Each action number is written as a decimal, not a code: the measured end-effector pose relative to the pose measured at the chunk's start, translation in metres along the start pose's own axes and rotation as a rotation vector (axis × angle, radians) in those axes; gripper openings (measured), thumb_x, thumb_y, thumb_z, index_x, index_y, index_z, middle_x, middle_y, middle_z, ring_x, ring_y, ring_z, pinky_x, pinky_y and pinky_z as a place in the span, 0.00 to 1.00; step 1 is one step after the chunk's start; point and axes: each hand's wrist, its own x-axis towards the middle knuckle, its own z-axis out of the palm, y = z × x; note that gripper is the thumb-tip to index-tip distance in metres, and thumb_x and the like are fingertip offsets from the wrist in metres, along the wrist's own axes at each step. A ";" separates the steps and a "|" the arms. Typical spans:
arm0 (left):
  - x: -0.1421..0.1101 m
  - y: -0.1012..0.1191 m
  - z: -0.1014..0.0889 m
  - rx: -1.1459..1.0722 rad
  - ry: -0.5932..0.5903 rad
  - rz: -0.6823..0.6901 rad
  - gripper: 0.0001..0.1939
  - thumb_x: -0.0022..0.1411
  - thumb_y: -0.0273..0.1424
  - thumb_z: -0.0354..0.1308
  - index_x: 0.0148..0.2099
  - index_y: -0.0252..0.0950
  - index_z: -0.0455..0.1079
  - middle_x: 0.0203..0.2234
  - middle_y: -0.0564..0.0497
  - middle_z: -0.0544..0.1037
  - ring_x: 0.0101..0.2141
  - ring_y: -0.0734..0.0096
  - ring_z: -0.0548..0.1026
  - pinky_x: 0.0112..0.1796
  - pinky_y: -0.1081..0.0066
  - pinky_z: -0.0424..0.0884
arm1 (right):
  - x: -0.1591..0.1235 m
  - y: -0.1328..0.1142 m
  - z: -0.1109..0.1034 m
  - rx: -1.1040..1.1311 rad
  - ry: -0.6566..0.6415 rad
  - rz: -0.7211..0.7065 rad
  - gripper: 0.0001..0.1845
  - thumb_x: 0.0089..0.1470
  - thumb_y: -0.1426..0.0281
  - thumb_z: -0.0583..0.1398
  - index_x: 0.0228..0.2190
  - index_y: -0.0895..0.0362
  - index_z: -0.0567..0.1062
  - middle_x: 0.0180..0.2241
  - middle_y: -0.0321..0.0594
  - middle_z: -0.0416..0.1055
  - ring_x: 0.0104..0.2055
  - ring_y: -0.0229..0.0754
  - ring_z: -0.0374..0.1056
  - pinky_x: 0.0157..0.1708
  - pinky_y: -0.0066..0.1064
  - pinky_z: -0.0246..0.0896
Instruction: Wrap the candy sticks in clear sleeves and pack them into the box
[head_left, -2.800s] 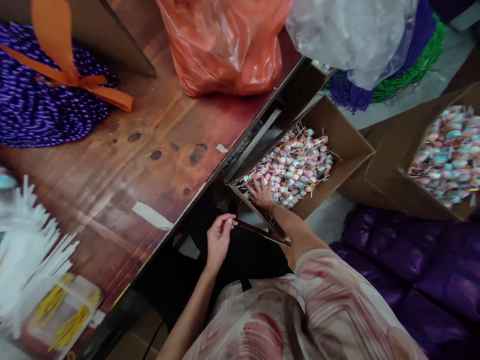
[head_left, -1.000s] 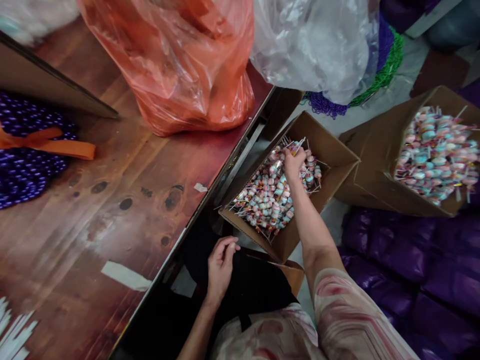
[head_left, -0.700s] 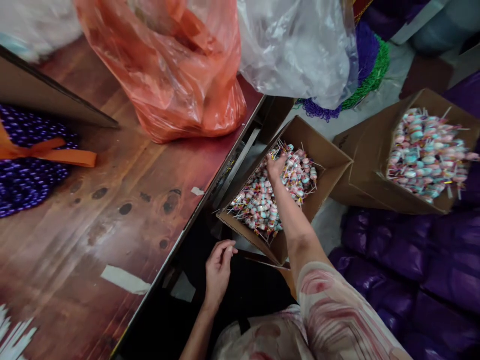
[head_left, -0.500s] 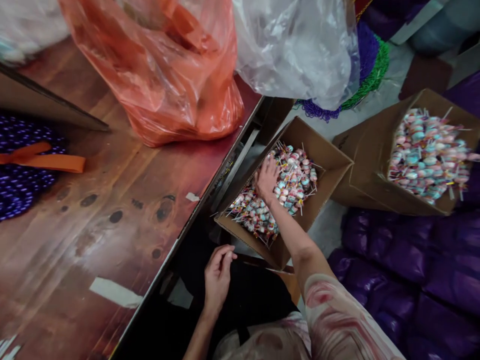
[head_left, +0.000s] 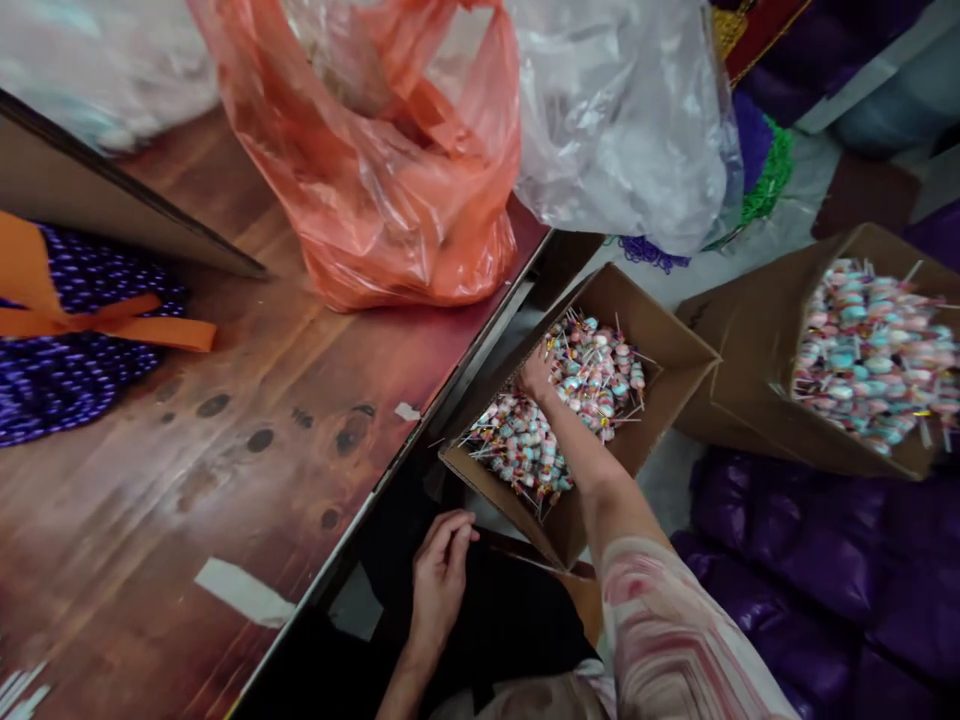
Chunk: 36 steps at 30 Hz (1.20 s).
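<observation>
My right hand (head_left: 535, 376) reaches into an open cardboard box (head_left: 679, 352) and touches the lollipops (head_left: 592, 380) heaped inside. Its fingertips are sunk among the candies, so their grip is hidden. These lollipops are pink, white and pale blue, in clear wrappers with white sticks. Over my dark-clothed lap rests my left hand (head_left: 441, 568), its fingers curled together and nothing visible in them. It is near the box's front corner, apart from it.
A second cardboard box (head_left: 739, 370) of lollipops stands at the right, by purple wrapped bundles (head_left: 787, 540). On the wooden table (head_left: 277, 500) at left are an orange plastic bag (head_left: 405, 230), a clear bag (head_left: 622, 120) at the edge, and purple cord with an orange ribbon (head_left: 150, 322).
My right hand's fingers, spread over the lollipops before, now dip among them near the box's left wall. My left hand has hardly moved. The whole view has shifted slightly.
</observation>
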 end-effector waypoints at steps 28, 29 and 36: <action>0.004 0.003 0.004 0.041 -0.059 0.007 0.12 0.69 0.36 0.54 0.41 0.37 0.78 0.35 0.45 0.81 0.35 0.68 0.81 0.38 0.71 0.78 | 0.015 0.064 -0.017 -0.133 0.079 0.020 0.22 0.61 0.75 0.49 0.52 0.64 0.74 0.52 0.62 0.71 0.55 0.59 0.59 0.54 0.54 0.51; 0.004 0.003 0.003 0.043 -0.058 0.007 0.12 0.69 0.36 0.55 0.41 0.37 0.78 0.35 0.46 0.81 0.35 0.68 0.81 0.38 0.71 0.78 | 0.019 0.065 -0.019 -0.132 0.099 0.053 0.22 0.61 0.75 0.49 0.53 0.64 0.73 0.52 0.62 0.71 0.55 0.59 0.60 0.54 0.55 0.51; 0.004 0.004 0.002 0.025 -0.051 0.023 0.10 0.69 0.32 0.55 0.42 0.37 0.78 0.36 0.47 0.80 0.34 0.71 0.80 0.36 0.74 0.77 | 0.074 0.087 -0.026 -0.112 0.167 0.299 0.29 0.60 0.64 0.53 0.57 0.71 0.68 0.52 0.68 0.70 0.56 0.66 0.60 0.57 0.70 0.40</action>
